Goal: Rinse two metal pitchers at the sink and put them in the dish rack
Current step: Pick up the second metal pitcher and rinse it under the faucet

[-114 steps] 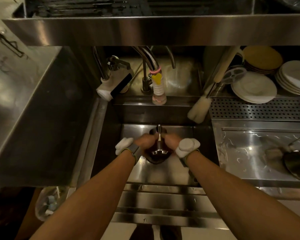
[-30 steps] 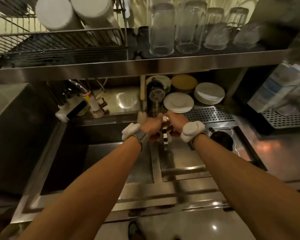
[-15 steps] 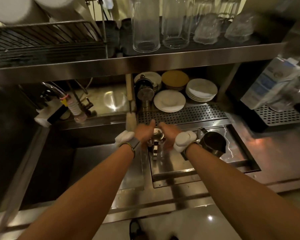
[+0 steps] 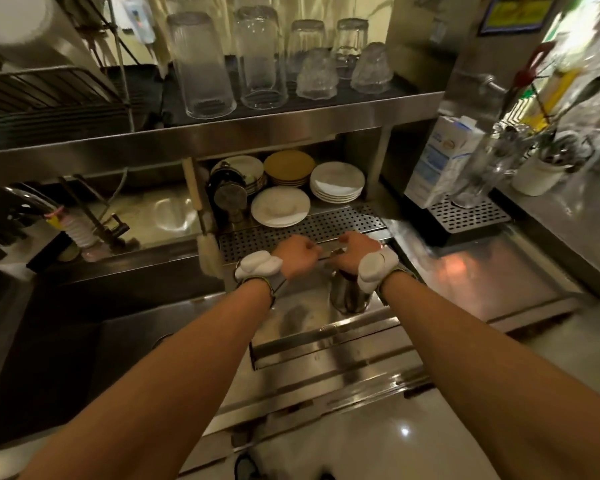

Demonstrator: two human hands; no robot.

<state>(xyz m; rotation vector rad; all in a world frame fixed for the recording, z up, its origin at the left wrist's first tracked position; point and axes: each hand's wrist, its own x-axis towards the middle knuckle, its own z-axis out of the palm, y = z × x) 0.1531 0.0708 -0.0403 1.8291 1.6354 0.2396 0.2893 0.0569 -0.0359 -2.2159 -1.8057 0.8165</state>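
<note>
One metal pitcher (image 4: 349,296) stands upright in the steel drain tray (image 4: 482,282) to the right of the sink (image 4: 84,344). Its rim is hidden under my right hand (image 4: 353,251), which is curled shut over the top of it. My left hand (image 4: 297,257) is a closed fist just to the left, level with the right hand, and I see nothing in it. Both hands hover at the front edge of the perforated rack (image 4: 274,237). No second pitcher is visible.
Stacked plates (image 4: 336,183) and a small pot sit behind the perforated rack. A brush (image 4: 207,251) hangs by the sink edge. Upturned glasses (image 4: 201,67) line the shelf above, beside a wire dish rack (image 4: 49,98). A milk carton (image 4: 440,161) stands at right.
My hands left the sink basin and moved right, over the drain tray and up to the perforated rack. The small pitcher seen between my hands half a second ago no longer shows there.
</note>
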